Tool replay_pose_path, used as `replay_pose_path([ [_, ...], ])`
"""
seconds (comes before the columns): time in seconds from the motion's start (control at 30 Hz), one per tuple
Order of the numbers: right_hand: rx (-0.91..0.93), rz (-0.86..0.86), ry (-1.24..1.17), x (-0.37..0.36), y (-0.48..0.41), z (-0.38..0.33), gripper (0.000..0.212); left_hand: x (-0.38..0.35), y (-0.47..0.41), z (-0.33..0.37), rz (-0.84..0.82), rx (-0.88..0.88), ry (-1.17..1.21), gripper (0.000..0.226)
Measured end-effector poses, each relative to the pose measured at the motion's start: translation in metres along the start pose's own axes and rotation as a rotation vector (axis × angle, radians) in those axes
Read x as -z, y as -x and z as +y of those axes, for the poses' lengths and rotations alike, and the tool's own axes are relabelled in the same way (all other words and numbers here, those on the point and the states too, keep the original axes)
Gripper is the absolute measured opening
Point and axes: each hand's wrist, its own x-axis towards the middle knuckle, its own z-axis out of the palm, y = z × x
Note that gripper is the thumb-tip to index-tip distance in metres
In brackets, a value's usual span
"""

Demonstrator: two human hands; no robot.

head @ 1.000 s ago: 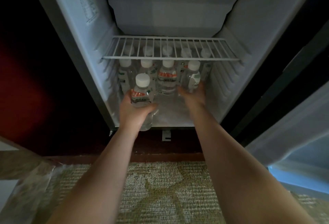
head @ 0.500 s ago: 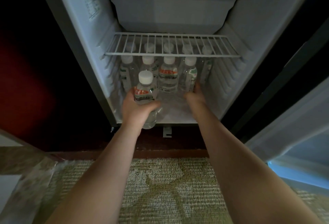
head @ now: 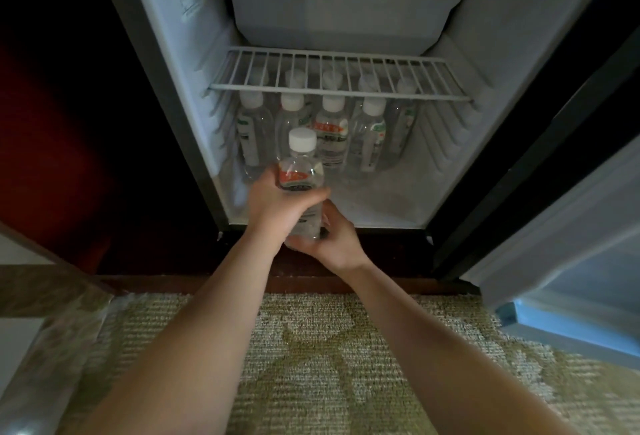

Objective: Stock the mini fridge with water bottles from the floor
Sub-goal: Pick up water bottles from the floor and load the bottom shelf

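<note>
A clear water bottle (head: 300, 171) with a white cap and a red label stands upright at the front lip of the open mini fridge (head: 485, 95). My left hand (head: 277, 204) grips its middle from the left. Under its base sits my right hand (head: 334, 239), fingers curled round the bottom. Behind it, several bottles (head: 332, 133) stand in rows on the fridge floor beneath the white wire shelf (head: 341, 92). The back row shows only as caps through the shelf wires.
The fridge door (head: 561, 244) hangs open at the right. A freezer box (head: 343, 2) fills the top of the fridge. Bare white fridge floor (head: 384, 199) lies at the front right. Patterned carpet (head: 322, 358) covers the floor below, with a dark wooden cabinet (head: 52, 123) at the left.
My right hand has pulled back from the bottle at the right of the row and come under the base of the bottle held by my left hand. The held bottle stayed near the front.
</note>
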Motion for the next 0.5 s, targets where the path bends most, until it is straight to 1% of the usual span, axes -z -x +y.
replay_pose_path([
  [0.13, 0.043, 0.076, -0.048, 0.006, -0.003, -0.007, 0.054, -0.005, 0.004, 0.006, -0.047, -0.038, 0.005, 0.05],
  [0.2, 0.038, 0.108, -0.034, 0.014, -0.005, -0.008, 0.052, -0.008, 0.004, 0.011, -0.098, -0.054, 0.004, 0.051],
  [0.27, 0.032, 0.157, -0.014, 0.024, -0.007, -0.007, 0.045, -0.012, 0.003, 0.016, -0.175, -0.042, -0.019, 0.053],
  [0.3, 0.023, 0.19, -0.005, 0.029, -0.008, -0.007, 0.041, -0.014, 0.003, 0.017, -0.22, -0.023, -0.017, 0.058],
  [0.33, 0.002, 0.235, -0.001, 0.034, -0.009, -0.006, 0.039, -0.015, 0.002, 0.018, -0.258, 0.002, -0.015, 0.067],
  [0.4, -0.051, 0.349, -0.033, 0.044, -0.01, -0.003, 0.042, -0.013, 0.001, 0.015, -0.296, 0.064, -0.048, 0.091],
  [0.43, -0.077, 0.409, -0.052, 0.048, -0.011, -0.001, 0.044, -0.011, 0.001, 0.013, -0.305, 0.11, -0.086, 0.095],
  [0.47, -0.095, 0.467, -0.059, 0.053, -0.011, 0.0, 0.046, -0.008, 0.001, 0.009, -0.318, 0.171, -0.138, 0.088],
  [0.5, -0.093, 0.518, -0.063, 0.057, -0.012, 0.002, 0.046, -0.006, 0.0, 0.004, -0.333, 0.226, -0.184, 0.072],
])
